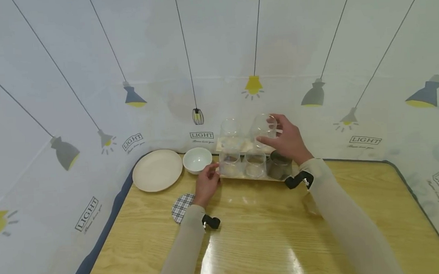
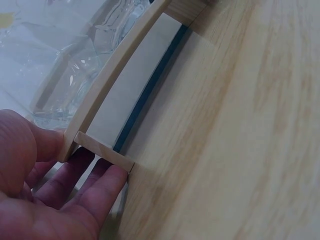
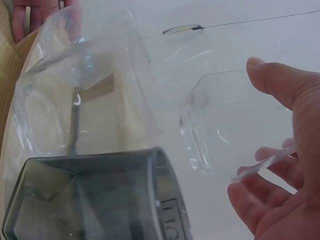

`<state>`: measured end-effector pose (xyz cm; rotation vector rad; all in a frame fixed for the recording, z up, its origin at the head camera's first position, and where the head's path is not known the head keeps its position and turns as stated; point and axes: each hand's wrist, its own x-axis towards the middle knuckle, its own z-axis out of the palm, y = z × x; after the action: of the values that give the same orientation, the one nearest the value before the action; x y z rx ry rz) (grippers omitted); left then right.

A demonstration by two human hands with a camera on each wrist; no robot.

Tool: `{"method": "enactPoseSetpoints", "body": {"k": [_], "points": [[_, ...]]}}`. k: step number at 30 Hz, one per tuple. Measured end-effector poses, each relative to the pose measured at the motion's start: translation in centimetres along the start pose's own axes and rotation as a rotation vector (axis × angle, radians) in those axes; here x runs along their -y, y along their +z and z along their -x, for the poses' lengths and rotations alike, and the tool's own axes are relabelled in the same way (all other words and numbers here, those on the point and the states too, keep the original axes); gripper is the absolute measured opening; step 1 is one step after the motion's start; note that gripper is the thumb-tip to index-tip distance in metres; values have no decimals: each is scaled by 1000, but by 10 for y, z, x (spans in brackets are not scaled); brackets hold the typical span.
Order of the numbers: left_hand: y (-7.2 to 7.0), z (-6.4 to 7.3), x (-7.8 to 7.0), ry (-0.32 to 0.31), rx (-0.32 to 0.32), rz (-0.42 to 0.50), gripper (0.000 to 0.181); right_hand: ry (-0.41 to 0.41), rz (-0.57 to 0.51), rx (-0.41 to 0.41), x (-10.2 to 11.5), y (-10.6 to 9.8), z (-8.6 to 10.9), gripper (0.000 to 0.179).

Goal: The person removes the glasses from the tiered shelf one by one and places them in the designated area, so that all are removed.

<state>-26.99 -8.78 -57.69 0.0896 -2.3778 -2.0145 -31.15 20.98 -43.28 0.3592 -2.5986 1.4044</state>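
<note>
A small two-tier wooden rack (image 1: 248, 178) stands at the back of the table, holding clear drinking glasses (image 1: 255, 165). My left hand (image 1: 207, 183) grips the rack's left end; in the left wrist view its thumb lies by the upper board (image 2: 97, 100) and its fingers reach underneath. Over the right of the upper tier, my right hand (image 1: 288, 139) holds a clear glass (image 3: 235, 122) between thumb and fingers. Another clear glass (image 1: 230, 130) sits on the upper tier's left. A dark grey glass (image 3: 100, 195) stands at the right end of the lower tier, beneath the right hand.
Left of the rack are a white bowl (image 1: 197, 160) and a large cream plate (image 1: 157, 170). A round checked coaster (image 1: 181, 208) lies by the left forearm. White sheeting (image 1: 223, 51) printed with lamps rises behind the wooden table (image 1: 253, 233).
</note>
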Motion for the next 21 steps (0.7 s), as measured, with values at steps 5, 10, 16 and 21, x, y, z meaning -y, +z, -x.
{"method": "enactPoseSetpoints", "body": {"k": [5,10,16,21], "points": [[-1,-1,2,-4,-2,-5,30,-30,-6,-28,4,-12,13,83],[1,-2,2,-6,2,-2,30,-41,8,-52,9,-24,32,82],[0,0,-1,-20,-4,5,30,-64,45,-84,4,-33,59,81],[-1,0,-1,-13,-1,11,31,-65,41,-125,-1,-39,83,81]]}}
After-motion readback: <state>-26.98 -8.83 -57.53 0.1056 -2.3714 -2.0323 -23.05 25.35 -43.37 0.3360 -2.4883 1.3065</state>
